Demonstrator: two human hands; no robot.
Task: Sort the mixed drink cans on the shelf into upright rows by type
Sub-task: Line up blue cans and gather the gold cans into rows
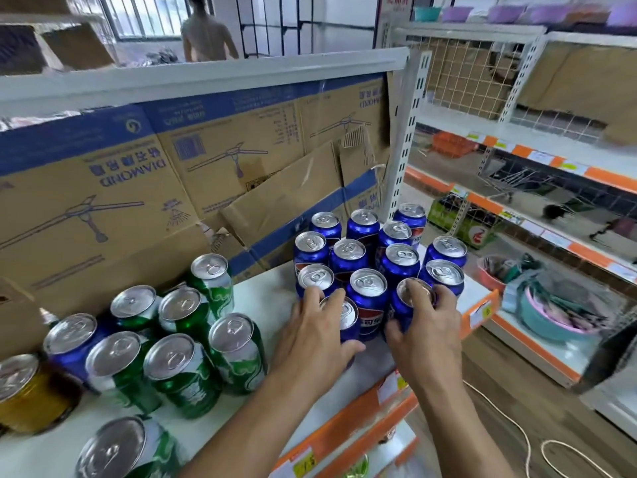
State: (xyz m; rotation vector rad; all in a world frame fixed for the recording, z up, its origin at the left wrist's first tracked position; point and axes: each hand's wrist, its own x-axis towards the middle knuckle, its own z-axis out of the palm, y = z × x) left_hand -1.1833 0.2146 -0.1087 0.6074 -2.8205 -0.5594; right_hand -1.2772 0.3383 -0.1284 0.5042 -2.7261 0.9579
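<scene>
Two shiny blue cans [349, 322], silver-topped, upright: left hand [317, 336] fingers grip one, right hand [427, 326] other.

The front blue can [347, 320] is largely covered by the left hand [315, 336], and its label cannot be seen. The lid of the right blue can [400, 310] is partly covered by the right hand [425, 326]. The gold can [27, 391] is cut off by the left edge, and the nearest green can [124, 450] by the bottom edge. The price tags [481, 313] are blurred and cannot be read. The contents of the basin [531, 317] are too blurred to be identified.
</scene>
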